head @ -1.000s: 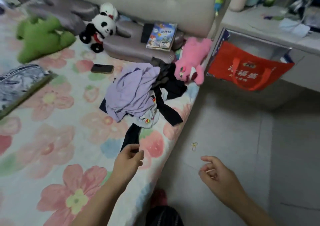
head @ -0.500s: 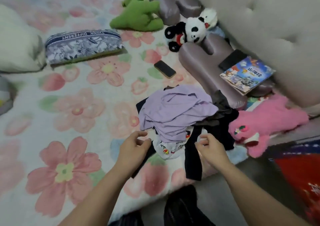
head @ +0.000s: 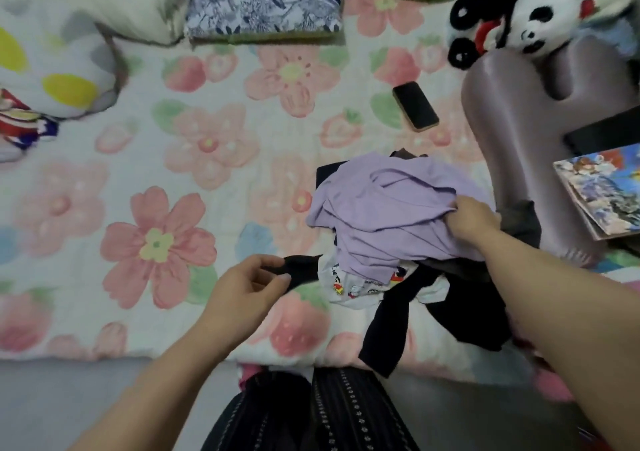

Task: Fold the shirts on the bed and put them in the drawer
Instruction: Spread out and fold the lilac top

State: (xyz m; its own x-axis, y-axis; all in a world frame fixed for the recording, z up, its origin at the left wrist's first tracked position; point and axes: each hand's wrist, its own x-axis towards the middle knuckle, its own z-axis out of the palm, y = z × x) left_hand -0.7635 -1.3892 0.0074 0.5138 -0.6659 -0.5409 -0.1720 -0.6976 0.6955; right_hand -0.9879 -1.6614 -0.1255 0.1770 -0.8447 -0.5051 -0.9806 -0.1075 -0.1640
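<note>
A heap of unfolded shirts was found near the front edge of the flowered bed cover [head: 173,173]. A lilac shirt [head: 381,215] was spread on top of the heap, over a white cartoon-print shirt [head: 356,286] and a black shirt [head: 474,312], one sleeve of which was draped over the bed's edge. The lilac shirt was gripped at its right side by the right hand [head: 471,218], with the fingers curled into the cloth. Just left of the heap, a black sleeve end [head: 303,267] was pinched between the thumb and fingertips of the left hand [head: 246,288]. The two hands were held well apart. Beyond the heap a phone [head: 415,106] was laid flat on the cover, and a panda toy [head: 530,25] and a book [head: 602,187] were propped on a mauve pillow [head: 519,121]
</note>
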